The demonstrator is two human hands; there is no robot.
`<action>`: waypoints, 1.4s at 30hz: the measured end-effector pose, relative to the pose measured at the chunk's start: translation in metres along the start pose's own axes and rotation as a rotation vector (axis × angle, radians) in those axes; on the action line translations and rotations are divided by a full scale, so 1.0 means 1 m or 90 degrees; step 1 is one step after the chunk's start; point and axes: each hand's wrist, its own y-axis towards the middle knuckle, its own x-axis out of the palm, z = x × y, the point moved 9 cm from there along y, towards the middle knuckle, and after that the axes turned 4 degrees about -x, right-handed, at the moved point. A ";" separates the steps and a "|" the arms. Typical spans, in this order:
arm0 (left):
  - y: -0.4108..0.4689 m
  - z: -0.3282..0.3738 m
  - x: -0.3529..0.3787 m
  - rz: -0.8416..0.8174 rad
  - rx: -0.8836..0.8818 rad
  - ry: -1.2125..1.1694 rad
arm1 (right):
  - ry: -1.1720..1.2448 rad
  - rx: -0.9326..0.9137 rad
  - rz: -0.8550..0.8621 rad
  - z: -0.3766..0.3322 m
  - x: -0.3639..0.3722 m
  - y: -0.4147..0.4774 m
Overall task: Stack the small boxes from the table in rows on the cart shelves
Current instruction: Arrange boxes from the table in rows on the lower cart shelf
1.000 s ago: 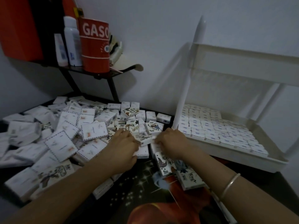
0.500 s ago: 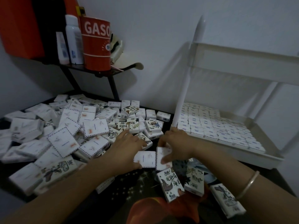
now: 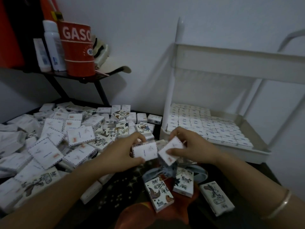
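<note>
**One shelf laid in rows, a big heap left to clear**

Gripping one small box [image 3: 144,152] in the left hand [image 3: 122,152], thumb below and fingers curled over its top edge. Pinching a second box [image 3: 170,150] in the right hand [image 3: 194,149], tilted, thumb pressed on its face, one corner touching or all but touching the first. Holding both clear of the counter [image 3: 118,184], just beside the near corner of the cart [image 3: 171,80].

Done so far, judging from the cart: neat rows [image 3: 206,128] laid flat across the lower shelf [image 3: 239,152], covering nearly all of its floor from back wall to front rim. Cannot tell whether stacked deeper than one layer. Cannot see into the upper shelf [image 3: 239,63] from this low angle, so no saying whether filled or bare.

Left to do: plenty. Heaped across the left and back of the counter, a loose pile [image 3: 66,139] of the same boxes, some plain side up, some printed side up, lying every which way. Lying apart at the front, three more boxes [image 3: 159,194] with printed faces up. Probably well short of finished, weighing that pile against one covered shelf.

Not part of the job: a red tin [image 3: 77,48] and bottles [image 3: 54,47] on the wall shelf [image 3: 79,76] at upper left.
</note>
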 end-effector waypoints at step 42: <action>0.345 0.201 0.116 -0.038 0.186 -0.037 | -0.132 0.313 0.588 0.241 -0.257 0.008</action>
